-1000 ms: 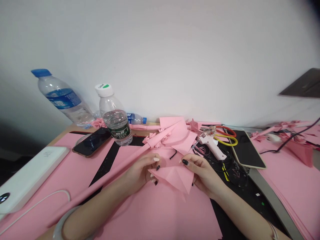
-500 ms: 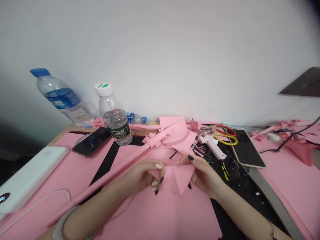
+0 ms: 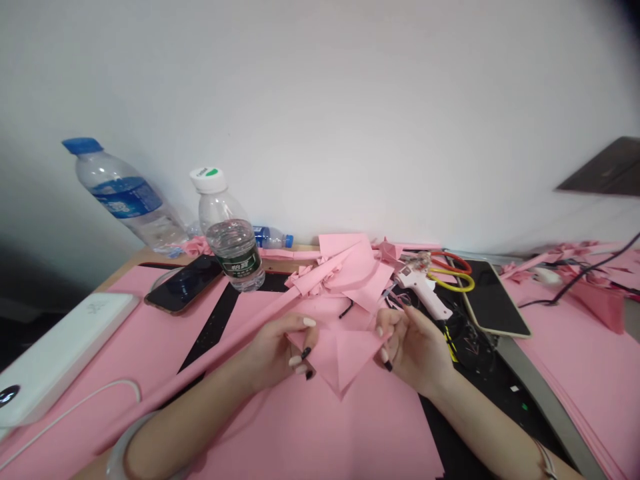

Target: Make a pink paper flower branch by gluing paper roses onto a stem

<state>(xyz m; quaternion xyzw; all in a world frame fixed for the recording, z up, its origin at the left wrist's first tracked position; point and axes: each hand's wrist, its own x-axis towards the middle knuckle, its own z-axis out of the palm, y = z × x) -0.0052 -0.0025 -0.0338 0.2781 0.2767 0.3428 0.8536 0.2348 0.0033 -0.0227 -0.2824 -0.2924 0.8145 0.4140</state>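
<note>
A folded pink paper piece (image 3: 343, 357) with a downward point is held just above the pink sheets, between both hands. My left hand (image 3: 277, 350) pinches its left corner, fingers curled. On its right corner my right hand (image 3: 413, 347) closes, thumb and fingers pressed on the paper. A large pink sheet (image 3: 320, 433) lies flat beneath them on the table.
Two water bottles (image 3: 123, 193) (image 3: 229, 233) stand at the back left beside a dark phone (image 3: 183, 283) and a white power bank (image 3: 55, 357). Behind the hands lie folded pink papers (image 3: 345, 267), a pink glue gun (image 3: 423, 287), scissors (image 3: 453, 270) and a tablet (image 3: 493, 300).
The folded paper has turned in my hands, its point now straight down. My right fingers have curled tighter onto its right corner, and my left hand has shifted its pinch.
</note>
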